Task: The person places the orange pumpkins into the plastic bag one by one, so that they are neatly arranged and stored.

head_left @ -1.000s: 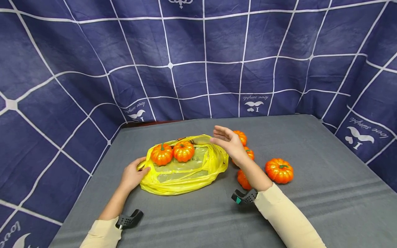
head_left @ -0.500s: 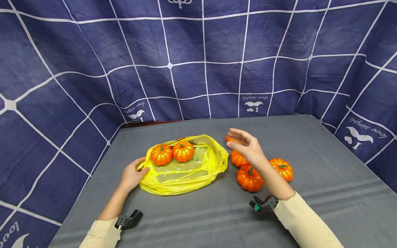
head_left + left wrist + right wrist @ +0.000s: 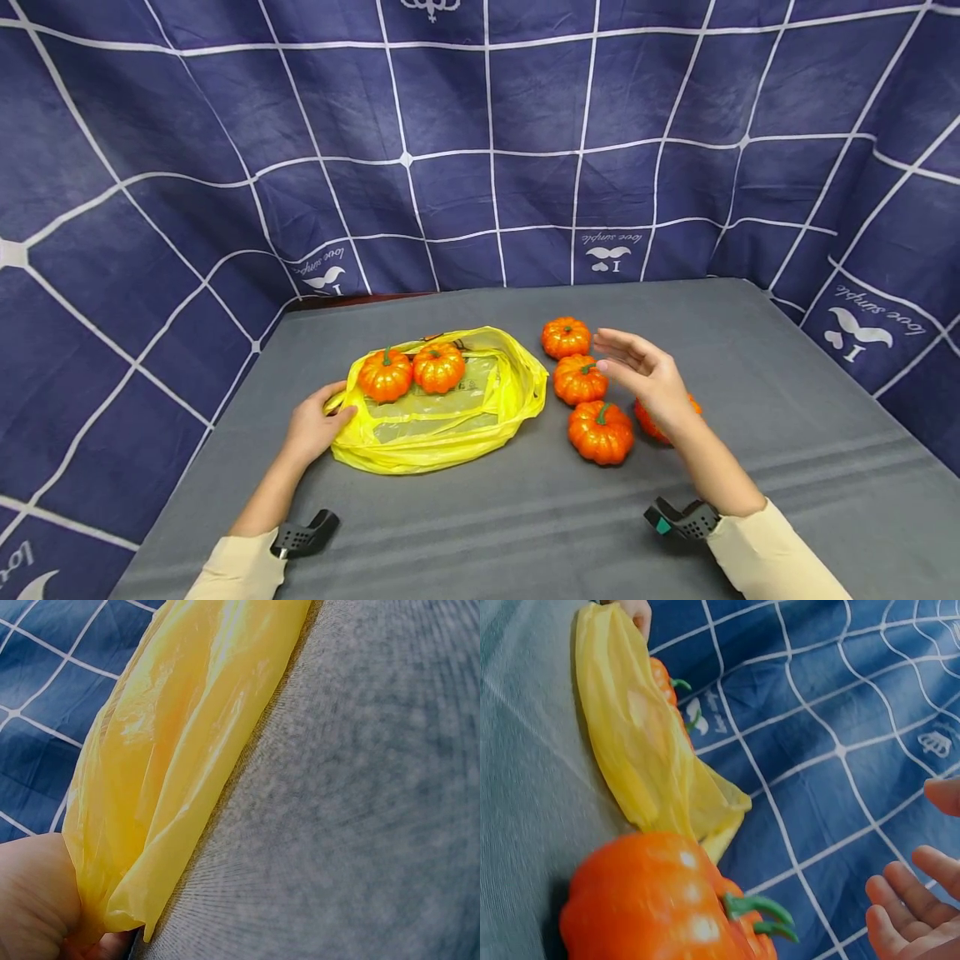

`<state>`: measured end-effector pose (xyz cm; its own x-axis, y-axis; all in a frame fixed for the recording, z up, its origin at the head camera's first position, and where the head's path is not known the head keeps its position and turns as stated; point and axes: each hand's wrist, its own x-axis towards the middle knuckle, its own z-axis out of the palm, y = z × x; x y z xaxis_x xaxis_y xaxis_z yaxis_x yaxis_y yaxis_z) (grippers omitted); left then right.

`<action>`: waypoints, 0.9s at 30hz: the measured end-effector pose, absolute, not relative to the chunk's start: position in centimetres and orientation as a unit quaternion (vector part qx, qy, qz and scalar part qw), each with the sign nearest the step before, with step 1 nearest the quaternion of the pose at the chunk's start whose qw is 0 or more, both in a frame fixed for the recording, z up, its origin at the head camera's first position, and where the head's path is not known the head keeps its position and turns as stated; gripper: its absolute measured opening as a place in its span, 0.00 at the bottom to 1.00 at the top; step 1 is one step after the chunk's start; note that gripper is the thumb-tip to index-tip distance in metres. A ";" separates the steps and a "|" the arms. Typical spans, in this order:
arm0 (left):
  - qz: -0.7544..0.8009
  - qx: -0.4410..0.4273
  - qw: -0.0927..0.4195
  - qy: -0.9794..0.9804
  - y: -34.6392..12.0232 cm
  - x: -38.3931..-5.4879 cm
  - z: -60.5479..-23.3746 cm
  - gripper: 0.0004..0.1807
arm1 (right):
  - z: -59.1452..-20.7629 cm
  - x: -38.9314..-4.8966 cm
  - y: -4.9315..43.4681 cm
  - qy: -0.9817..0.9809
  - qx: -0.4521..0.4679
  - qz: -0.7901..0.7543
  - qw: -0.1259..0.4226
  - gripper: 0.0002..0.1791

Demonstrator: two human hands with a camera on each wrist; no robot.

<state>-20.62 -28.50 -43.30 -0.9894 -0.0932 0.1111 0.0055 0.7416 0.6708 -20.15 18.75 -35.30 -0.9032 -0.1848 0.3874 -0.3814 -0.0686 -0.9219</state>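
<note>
My left hand pinches the left edge of a yellow plastic bag, whose mouth is spread wide. Inside the bag's far left part sit a pumpkin with an upright stem and another small orange pumpkin. To the right of the bag, my right hand hovers with its fingers loosely spread, holding nothing. Just left of it stand a far pumpkin, a middle pumpkin and a near pumpkin. One more pumpkin is partly hidden beneath the right hand and wrist.
A grey cloth covers the table. A blue curtain with white grid lines hangs behind and along both sides. Each wrist wears a black strap, such as the right wrist strap.
My right hand has moved right, away from the bag's right rim and past the loose pumpkins, uncovering several of them. The left hand keeps its grip on the bag.
</note>
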 end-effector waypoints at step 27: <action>-0.361 0.038 0.057 -0.930 -28.6 -20.6 -43.1 0.29 | -39.0 -19.5 28.6 -0.692 0.270 0.662 0.100 0.29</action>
